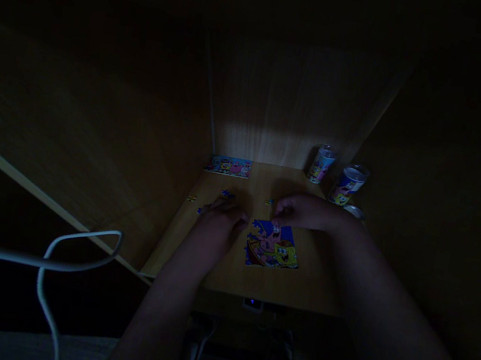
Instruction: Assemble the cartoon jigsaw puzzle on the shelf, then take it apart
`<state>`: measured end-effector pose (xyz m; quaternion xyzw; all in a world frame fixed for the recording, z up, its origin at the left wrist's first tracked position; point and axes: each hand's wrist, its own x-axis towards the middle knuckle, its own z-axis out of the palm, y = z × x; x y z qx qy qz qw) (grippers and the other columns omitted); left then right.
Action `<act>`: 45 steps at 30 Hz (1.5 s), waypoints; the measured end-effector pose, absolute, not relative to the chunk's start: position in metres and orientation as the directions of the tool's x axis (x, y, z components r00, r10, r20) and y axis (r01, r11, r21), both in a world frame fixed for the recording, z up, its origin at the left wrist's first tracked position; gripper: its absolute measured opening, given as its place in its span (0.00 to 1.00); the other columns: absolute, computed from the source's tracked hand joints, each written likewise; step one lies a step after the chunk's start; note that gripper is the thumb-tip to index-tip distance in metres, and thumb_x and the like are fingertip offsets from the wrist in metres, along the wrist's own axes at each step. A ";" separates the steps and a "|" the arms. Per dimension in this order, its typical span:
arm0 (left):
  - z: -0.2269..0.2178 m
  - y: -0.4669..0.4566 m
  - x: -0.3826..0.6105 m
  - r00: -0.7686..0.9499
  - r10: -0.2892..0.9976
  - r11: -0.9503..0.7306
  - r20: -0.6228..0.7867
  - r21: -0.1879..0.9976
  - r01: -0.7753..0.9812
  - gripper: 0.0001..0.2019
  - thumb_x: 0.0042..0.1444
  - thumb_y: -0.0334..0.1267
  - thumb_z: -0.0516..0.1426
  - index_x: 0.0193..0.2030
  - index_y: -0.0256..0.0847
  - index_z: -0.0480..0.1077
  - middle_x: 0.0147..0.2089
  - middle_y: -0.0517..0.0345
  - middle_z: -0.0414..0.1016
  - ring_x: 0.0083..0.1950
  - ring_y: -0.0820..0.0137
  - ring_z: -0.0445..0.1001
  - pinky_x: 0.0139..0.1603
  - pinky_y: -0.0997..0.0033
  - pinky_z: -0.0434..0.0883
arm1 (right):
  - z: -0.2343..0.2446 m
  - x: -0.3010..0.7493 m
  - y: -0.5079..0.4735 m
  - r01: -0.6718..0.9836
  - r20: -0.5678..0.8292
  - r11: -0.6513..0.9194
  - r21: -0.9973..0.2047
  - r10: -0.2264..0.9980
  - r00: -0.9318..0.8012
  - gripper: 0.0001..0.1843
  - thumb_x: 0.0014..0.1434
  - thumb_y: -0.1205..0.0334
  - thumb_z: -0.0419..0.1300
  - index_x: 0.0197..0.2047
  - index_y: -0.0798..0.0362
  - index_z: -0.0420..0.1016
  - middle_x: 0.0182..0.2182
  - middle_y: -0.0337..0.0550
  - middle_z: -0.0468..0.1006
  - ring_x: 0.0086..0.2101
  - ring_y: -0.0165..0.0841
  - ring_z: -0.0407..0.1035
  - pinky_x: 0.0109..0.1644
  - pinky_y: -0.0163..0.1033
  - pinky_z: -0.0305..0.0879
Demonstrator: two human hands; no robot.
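A partly assembled jigsaw puzzle (274,247) lies on the wooden table (224,273), showing yellow and pink cartoon figures on blue; its left edge is jagged. My right hand (295,208) is curled just above the puzzle's top edge, its fingertips pressed together; whatever they grip is hidden. To the left of the puzzle, my left hand (225,214) rests low over the table with fingers apart, reaching toward a blue puzzle piece (200,211). Beyond it are dark blue puzzle pieces (227,193). One small puzzle piece (269,202) sits beside my right hand.
Far left lies a cartoon picture strip (228,166). Two printed cans, a farther can (321,165) and a nearer can (348,185), stand back right near a round lid (354,211). A yellow piece (191,198) lies left. Panels enclose the table; a white cable (46,262) hangs left.
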<state>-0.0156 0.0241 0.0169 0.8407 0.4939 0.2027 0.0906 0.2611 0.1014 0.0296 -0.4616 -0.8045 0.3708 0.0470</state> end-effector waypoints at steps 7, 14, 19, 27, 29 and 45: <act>0.013 0.021 -0.009 0.372 0.901 -0.424 0.225 0.263 0.867 0.09 0.71 0.35 0.64 0.55 0.42 0.83 0.61 0.45 0.82 0.66 0.48 0.76 0.68 0.45 0.73 | 0.027 0.262 0.103 0.685 -0.261 0.297 -0.666 0.767 -0.586 0.19 0.60 0.41 0.72 0.41 0.50 0.87 0.38 0.41 0.88 0.38 0.38 0.79 0.42 0.40 0.68; 0.012 0.023 -0.007 0.408 0.884 -0.464 0.227 0.339 0.818 0.07 0.70 0.31 0.64 0.51 0.41 0.82 0.56 0.47 0.83 0.62 0.53 0.78 0.68 0.50 0.73 | 0.023 0.263 0.105 0.678 -0.248 0.306 -0.669 0.767 -0.591 0.21 0.59 0.39 0.72 0.41 0.50 0.87 0.38 0.42 0.89 0.38 0.38 0.78 0.42 0.40 0.68; 0.006 0.023 -0.009 0.401 0.882 -0.468 0.248 0.359 0.808 0.06 0.71 0.30 0.62 0.50 0.40 0.81 0.56 0.45 0.83 0.62 0.53 0.78 0.69 0.50 0.73 | 0.026 0.263 0.103 0.693 -0.257 0.300 -0.656 0.774 -0.579 0.22 0.59 0.38 0.72 0.42 0.48 0.88 0.37 0.41 0.89 0.38 0.39 0.78 0.42 0.40 0.68; 0.010 0.025 -0.013 0.310 0.928 -0.360 0.207 0.287 0.888 0.09 0.72 0.33 0.60 0.53 0.40 0.81 0.63 0.43 0.82 0.67 0.49 0.75 0.72 0.45 0.72 | 0.025 0.262 0.103 0.703 -0.271 0.277 -0.655 0.782 -0.561 0.21 0.57 0.38 0.73 0.40 0.48 0.87 0.38 0.41 0.88 0.39 0.39 0.79 0.43 0.40 0.68; 0.013 0.025 -0.020 0.262 0.937 -0.320 0.230 0.269 0.909 0.12 0.73 0.33 0.58 0.57 0.40 0.80 0.65 0.41 0.80 0.67 0.48 0.76 0.72 0.43 0.72 | 0.025 0.262 0.103 0.699 -0.271 0.275 -0.661 0.780 -0.563 0.21 0.58 0.38 0.73 0.40 0.48 0.87 0.38 0.41 0.88 0.40 0.39 0.79 0.43 0.40 0.69; 0.029 0.019 -0.063 0.149 0.961 -0.181 0.232 0.120 0.976 0.27 0.61 0.18 0.53 0.62 0.37 0.80 0.61 0.41 0.84 0.62 0.51 0.81 0.66 0.54 0.78 | 0.021 0.265 0.106 0.691 -0.258 0.305 -0.655 0.770 -0.584 0.20 0.60 0.39 0.72 0.41 0.48 0.87 0.37 0.41 0.88 0.39 0.39 0.79 0.42 0.40 0.68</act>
